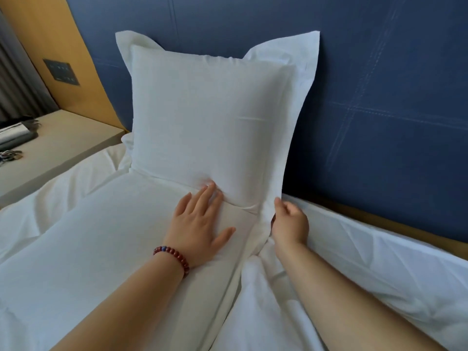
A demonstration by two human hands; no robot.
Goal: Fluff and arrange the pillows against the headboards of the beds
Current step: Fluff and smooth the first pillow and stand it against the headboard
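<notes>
– While the upright pillow (pixel 210 117) stood on its short end, where was it?
– Leaning against the blue headboard (pixel 379 84). Its base was tucked behind a flat pillow (pixel 114 236) that lay lengthwise in front of it.
– And the hands?
– The left hand (pixel 200 219) lay flat on the flat pillow with straight fingers, the fingertips pushed into the seam where the two pillows met. A bracelet (pixel 174 257) of dark red beads circled that wrist. The right hand (pixel 291 224) pinched the upright pillow's border at its lower right corner, with the fingers curled round the cloth.
– What lay around them?
– A rumpled white sheet (pixel 354 262) ran off to the right along the foot of the headboard and bunched under the right forearm. On the left, a pale bedside table (pixel 63 148) sat just beside the mattress, and the dark things on its far corner were too blurred to name. Behind it rose a wood panel (pixel 63 34) carrying a dark switch plate (pixel 60 72), with a grey curtain (pixel 15 79) at the edge.
– Anything in the way?
– The flat pillow hid the upright one's bottom edge, and the right hand covered part of its corner.
– Textures?
– Both cases were smooth white cloth. The upright one was puffed, with a flat stitched border and peaked top corners. The headboard looked padded, with pale stitch lines crossing it.
</notes>
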